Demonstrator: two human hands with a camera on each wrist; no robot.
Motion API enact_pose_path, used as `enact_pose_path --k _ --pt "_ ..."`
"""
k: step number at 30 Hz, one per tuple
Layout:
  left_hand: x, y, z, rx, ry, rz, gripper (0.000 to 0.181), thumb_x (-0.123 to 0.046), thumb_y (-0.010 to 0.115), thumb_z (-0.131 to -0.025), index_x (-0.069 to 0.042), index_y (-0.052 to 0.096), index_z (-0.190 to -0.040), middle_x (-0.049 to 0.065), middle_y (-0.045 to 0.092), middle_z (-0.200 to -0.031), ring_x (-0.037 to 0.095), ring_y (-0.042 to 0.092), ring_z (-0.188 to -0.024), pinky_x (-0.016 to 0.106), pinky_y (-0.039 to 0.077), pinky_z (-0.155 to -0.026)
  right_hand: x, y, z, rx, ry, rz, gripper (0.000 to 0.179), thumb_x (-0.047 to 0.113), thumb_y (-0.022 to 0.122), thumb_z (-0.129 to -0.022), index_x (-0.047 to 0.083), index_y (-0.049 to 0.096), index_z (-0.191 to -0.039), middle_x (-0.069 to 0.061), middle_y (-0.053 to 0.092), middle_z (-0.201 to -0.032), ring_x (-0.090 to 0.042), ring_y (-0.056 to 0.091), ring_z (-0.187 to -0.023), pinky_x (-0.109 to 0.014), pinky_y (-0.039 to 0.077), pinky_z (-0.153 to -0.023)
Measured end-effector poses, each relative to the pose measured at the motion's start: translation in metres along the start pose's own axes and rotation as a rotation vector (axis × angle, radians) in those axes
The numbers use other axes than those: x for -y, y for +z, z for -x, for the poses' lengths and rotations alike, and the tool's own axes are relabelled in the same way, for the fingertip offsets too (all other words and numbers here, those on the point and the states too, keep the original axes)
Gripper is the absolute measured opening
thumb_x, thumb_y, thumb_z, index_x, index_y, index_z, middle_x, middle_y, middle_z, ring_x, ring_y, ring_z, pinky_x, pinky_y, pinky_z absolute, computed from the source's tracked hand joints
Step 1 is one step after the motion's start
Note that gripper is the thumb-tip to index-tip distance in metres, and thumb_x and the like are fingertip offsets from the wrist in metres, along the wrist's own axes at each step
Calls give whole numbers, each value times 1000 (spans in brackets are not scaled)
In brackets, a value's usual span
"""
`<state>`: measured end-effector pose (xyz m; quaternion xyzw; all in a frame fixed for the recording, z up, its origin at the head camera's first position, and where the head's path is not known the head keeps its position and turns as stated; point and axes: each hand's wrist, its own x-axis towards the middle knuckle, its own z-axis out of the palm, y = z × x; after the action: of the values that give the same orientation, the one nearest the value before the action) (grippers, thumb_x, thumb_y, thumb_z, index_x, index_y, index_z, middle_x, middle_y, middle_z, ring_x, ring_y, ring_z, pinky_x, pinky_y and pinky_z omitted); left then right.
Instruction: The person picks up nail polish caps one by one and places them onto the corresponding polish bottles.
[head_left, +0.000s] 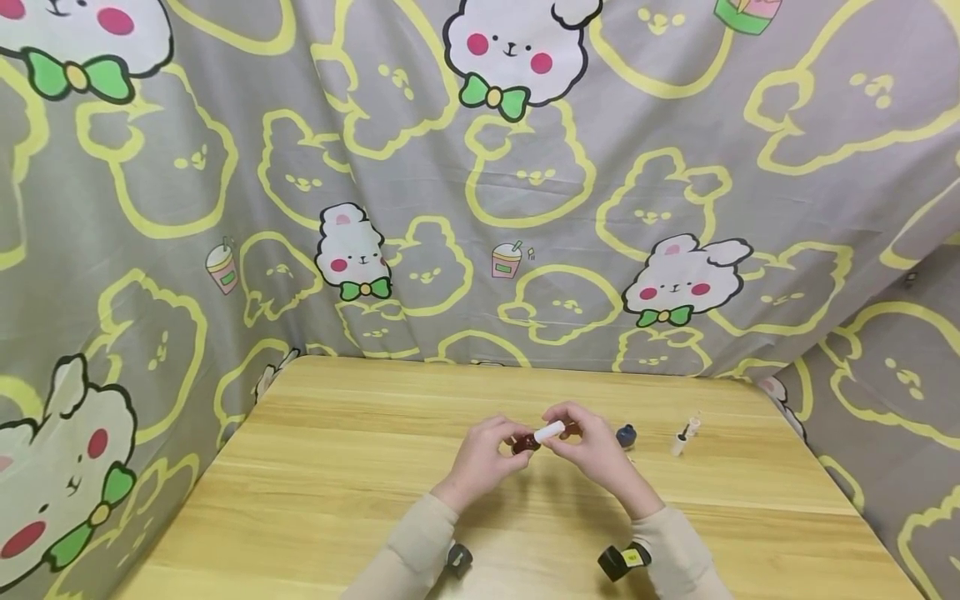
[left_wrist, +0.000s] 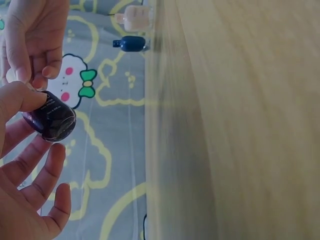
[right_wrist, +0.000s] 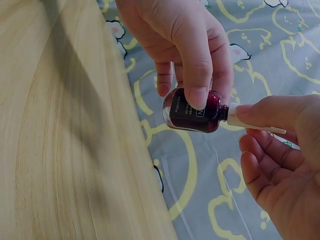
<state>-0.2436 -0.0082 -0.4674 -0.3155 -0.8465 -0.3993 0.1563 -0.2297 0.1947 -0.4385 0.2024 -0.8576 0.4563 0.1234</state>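
My left hand (head_left: 486, 458) pinches a dark red nail polish bottle (right_wrist: 192, 111) between thumb and fingers, above the table. The bottle lies sideways in the air in the right wrist view, its printed label facing that camera. With thumb and fingers my right hand (head_left: 592, 446) grips the white cap (head_left: 550, 432) at the bottle's neck. A dark strip of neck shows between cap and glass in the right wrist view. To the right of my right hand stands a dark blue nail polish bottle (head_left: 626, 436) with no white cap on it.
Farther right on the wooden table (head_left: 337, 467) are a white cap with a dark brush (head_left: 680, 443) and a pale nail polish bottle (left_wrist: 137, 18). A grey patterned curtain (head_left: 420, 183) hangs around the table's back and sides. Black devices sit at both wrists.
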Motion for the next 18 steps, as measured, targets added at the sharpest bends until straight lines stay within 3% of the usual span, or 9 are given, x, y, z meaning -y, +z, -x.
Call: enact_pose_path --k 5,11,18 --pt "0 0 0 8 -10 22 23 -17 76 -81 -15 73 -104 -3 72 -94 7 62 -82 34 56 -75 0 0 0 6 9 -11 24 8 77 -82 11 65 -102 -3 69 -96 -3 58 -81 -31 55 -73" --pt "0 3 0 34 -85 146 21 -17 75 -84 -16 73 -105 -3 73 -98 7 63 -84 37 54 -76 -1 0 0 3 22 -68 28 10 76 -84 6 65 -110 -12 70 -103 -4 59 -81 -26 54 -73" --pt "2 5 0 40 -164 213 22 -23 74 -85 -19 74 -106 -4 74 -100 5 63 -85 33 48 -74 -6 -1 1 16 94 -230 38 15 72 -88 1 60 -122 -22 64 -120 -13 67 -92 -23 55 -79"
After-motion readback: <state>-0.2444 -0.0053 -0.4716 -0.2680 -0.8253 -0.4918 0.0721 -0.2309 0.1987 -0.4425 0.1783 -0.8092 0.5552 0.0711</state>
